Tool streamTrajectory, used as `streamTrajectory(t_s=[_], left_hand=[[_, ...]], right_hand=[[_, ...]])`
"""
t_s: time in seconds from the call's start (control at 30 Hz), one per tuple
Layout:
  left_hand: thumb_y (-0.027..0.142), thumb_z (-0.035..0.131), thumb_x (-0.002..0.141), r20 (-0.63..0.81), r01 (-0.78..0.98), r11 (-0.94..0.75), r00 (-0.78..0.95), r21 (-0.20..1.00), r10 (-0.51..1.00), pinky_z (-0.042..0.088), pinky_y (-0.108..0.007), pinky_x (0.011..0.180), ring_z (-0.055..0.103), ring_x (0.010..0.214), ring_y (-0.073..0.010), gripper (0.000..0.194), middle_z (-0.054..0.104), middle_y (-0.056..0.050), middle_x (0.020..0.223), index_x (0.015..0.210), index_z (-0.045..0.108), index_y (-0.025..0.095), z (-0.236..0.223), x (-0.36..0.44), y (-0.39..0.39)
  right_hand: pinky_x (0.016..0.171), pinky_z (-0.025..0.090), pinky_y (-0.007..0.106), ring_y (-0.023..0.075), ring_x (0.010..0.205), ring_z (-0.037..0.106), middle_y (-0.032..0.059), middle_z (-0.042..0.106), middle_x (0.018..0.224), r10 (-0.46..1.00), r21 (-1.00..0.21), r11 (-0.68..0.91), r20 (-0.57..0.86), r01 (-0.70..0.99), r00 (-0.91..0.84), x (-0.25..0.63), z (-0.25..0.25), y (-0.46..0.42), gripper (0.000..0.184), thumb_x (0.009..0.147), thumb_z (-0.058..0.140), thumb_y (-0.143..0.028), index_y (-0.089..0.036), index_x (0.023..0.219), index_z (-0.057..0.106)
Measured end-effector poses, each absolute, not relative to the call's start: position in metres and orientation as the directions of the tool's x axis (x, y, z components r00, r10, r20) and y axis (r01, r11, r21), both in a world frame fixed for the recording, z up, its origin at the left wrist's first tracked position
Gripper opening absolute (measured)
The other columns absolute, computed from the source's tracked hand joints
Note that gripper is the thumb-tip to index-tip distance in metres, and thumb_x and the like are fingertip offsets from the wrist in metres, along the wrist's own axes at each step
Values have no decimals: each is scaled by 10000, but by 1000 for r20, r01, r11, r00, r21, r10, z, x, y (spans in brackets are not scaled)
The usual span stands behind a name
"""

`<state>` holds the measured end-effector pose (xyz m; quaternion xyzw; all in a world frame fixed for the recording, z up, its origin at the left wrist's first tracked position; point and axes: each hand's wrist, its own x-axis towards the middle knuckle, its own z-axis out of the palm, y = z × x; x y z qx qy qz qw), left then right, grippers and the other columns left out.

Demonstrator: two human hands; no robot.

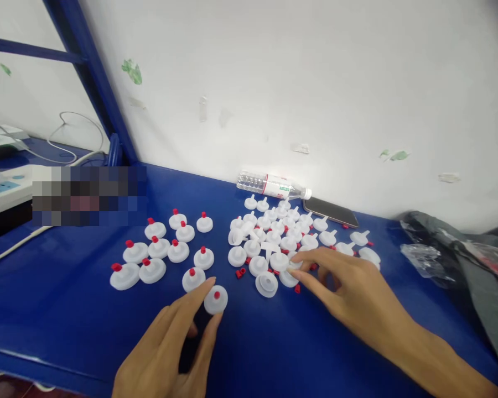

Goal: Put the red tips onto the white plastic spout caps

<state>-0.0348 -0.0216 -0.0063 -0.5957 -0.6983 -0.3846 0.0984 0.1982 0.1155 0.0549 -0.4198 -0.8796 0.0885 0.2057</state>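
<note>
Red-capped disc (216, 303) pinched in the outstretched left hand (164, 345)

Red-capped discs (159, 249) standing left, white disc pile (276, 240) lying right.
Left hand (166, 337) is pinching a near capped disc (214, 304); right hand (351, 282) is touching the pile.

Looks like a workshop: a blue bench (66, 315) bears many similar white plastic parts (288, 244).
</note>
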Motion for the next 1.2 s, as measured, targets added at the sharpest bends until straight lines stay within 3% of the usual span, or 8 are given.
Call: streamTrajectory(t_s=[0.2, 0.33, 0.47, 0.57, 0.73, 0.83, 0.97, 1.2], left_hand=[[371, 628, 975, 628, 873, 0, -351, 488, 694, 531, -205, 574, 577, 564, -83, 283, 716, -3, 1021, 1236, 649, 263, -4, -29, -24], [292, 681, 945, 713, 836, -120, -370, 535, 596, 547, -218, 661, 600, 659, -85, 227, 664, -21, 1054, 1169, 691, 256, 6, -6, -27], [306, 669, 936, 685, 788, -229, -304, 572, 662, 547, -225, 570, 670, 740, -137, 322, 673, -58, 1116, 1255, 662, 262, 9, 24, -18], [327, 659, 931, 614, 767, -245, -234, 593, 754, 550, -238, 528, 691, 719, -153, 417, 697, -74, 1158, 1341, 628, 257, 6, 39, -8], [364, 618, 969, 565, 743, -201, -274, 638, 778, 578, -248, 579, 671, 622, -127, 232, 734, -28, 1052, 1148, 734, 273, -3, 43, -7], [442, 629, 958, 539, 750, -148, -309, 645, 783, 602, -266, 645, 692, 664, -145, 259, 737, -20, 1004, 1104, 743, 261, -7, 39, -12], [462, 594, 974, 512, 780, -115, -285, 616, 811, 612, -267, 688, 708, 710, -148, 270, 740, -5, 1056, 1134, 730, 291, -11, 36, -13], [449, 556, 990, 462, 817, -64, -258, 573, 848, 616, -299, 708, 739, 823, -179, 274, 748, 11, 1104, 1191, 706, 338, -14, 36, -8]], right_hand=[[527, 458, 233, 99, 555, 615, -53, 772, 858, 719, -371, 695, 370, 616, -589, 198, 65, 112, 126, 963, 643, -297, -273, 893, 746], [519, 429, 232, 98, 583, 620, -56, 769, 863, 669, -412, 742, 408, 528, -621, 198, 79, 101, 116, 963, 658, -309, -278, 888, 741], [561, 433, 244, 103, 611, 628, -40, 762, 881, 617, -415, 782, 412, 465, -670, 194, 78, 94, 104, 973, 643, -288, -264, 937, 738], [577, 445, 239, 107, 612, 619, -28, 752, 829, 610, -515, 768, 406, 381, -681, 194, 69, 91, 117, 963, 665, -318, -246, 918, 746], [564, 467, 228, 112, 613, 638, -9, 768, 836, 659, -732, 624, 306, 272, -687, 199, 57, 95, 214, 959, 664, -421, -234, 989, 764], [611, 466, 255, 120, 638, 640, -4, 758, 855, 694, -653, 654, 317, 382, -647, 204, 52, 110, 250, 1017, 570, -407, -227, 1018, 744], [658, 447, 273, 125, 676, 623, -19, 739, 895, 644, -472, 734, 258, 487, -720, 210, 42, 131, 145, 965, 669, -365, -242, 979, 745], [714, 475, 280, 148, 786, 671, -1, 734, 925, 576, -452, 788, 306, 417, -758, 214, 34, 139, 125, 988, 652, -327, -238, 983, 740]])
